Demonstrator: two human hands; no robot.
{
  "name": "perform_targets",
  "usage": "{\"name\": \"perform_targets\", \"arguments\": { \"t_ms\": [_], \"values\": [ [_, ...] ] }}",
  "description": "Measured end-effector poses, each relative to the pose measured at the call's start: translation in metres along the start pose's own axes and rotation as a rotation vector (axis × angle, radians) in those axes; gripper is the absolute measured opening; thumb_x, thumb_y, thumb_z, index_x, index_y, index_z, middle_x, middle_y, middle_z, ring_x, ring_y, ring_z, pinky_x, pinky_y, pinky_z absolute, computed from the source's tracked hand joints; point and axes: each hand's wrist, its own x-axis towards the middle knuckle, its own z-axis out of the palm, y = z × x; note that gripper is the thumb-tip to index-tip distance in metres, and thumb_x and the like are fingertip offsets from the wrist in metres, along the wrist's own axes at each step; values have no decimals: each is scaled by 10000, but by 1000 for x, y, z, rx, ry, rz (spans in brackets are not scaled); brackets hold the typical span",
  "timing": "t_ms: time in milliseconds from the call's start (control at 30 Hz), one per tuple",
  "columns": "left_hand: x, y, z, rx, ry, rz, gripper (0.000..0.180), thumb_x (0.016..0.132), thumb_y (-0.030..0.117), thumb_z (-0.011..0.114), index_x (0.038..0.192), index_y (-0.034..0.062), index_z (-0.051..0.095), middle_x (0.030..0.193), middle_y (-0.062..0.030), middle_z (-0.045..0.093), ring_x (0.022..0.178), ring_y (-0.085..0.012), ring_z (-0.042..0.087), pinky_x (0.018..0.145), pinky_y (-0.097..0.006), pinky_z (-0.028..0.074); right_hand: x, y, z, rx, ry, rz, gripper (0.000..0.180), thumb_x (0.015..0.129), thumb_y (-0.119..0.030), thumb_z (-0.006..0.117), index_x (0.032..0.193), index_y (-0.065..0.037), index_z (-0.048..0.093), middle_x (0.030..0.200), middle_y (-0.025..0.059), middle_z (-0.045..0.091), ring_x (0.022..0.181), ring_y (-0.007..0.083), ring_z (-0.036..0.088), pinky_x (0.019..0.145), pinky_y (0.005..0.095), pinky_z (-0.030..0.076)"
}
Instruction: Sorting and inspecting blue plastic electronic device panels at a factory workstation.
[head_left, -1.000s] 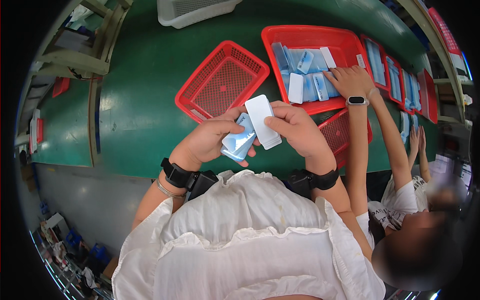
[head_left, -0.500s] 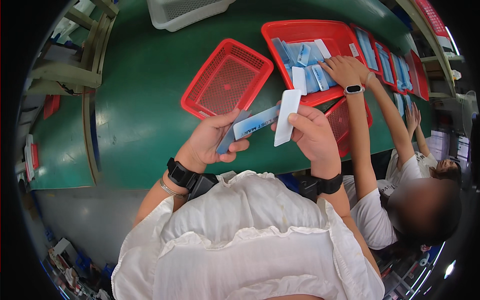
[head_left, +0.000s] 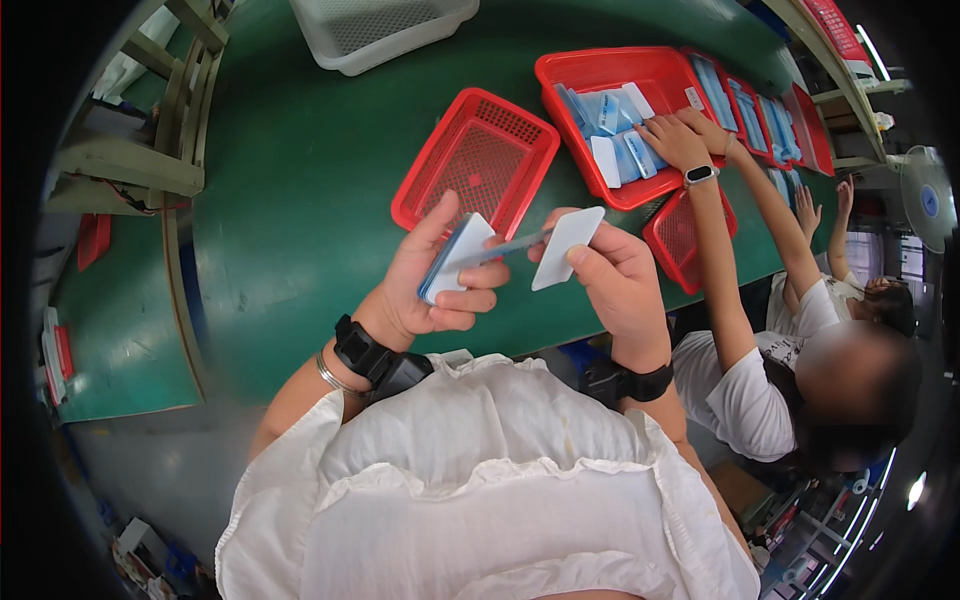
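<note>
My left hand [head_left: 405, 285] is closed round a small stack of flat white-and-blue panels [head_left: 458, 262], its thumb raised along the far edge. In my right hand [head_left: 625, 275], a flat white panel with rounded corners [head_left: 568, 250] is pinched between thumb and fingers. A thin bluish panel [head_left: 512, 246], seen nearly edge-on, spans the space between my hands; its right end passes behind the white panel. Both hands are above the green table [head_left: 300, 250], just on the near side of a red mesh basket [head_left: 437, 152].
A larger red basket [head_left: 660, 70] holds many blue-and-white panels [head_left: 608, 112], with a co-worker's hands [head_left: 680, 140] in it. Beneath its near side sits another red basket [head_left: 675, 245]. A white basket [head_left: 385, 45] stands at the far edge; more filled red baskets [head_left: 775, 125] line the right.
The printed panel between my hands has turned from face-up to nearly edge-on. The stack in my left hand now shows a white face. The white panel in my right hand has tilted.
</note>
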Motion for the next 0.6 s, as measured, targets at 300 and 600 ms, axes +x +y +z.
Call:
{"name": "perform_targets", "arguments": {
  "t_ms": [300,600],
  "values": [
    [17,-3,-9,135,35,562,296,932,412,607,976,120,635,781,-1,505,707,-145,513,478,-265,384,1,19,48,-248,259,-255,215,940,-23,548,1118,59,637,1215,112,554,1090,173,569,889,287,475],
    [30,4,-14,477,255,758,204,940,298,565,1021,111,573,813,-9,574,808,-177,583,621,-308,478,1,18,45,-600,123,-337,216,887,5,565,1086,19,646,1149,112,585,1009,239,612,855,319,488]
  ]
}}
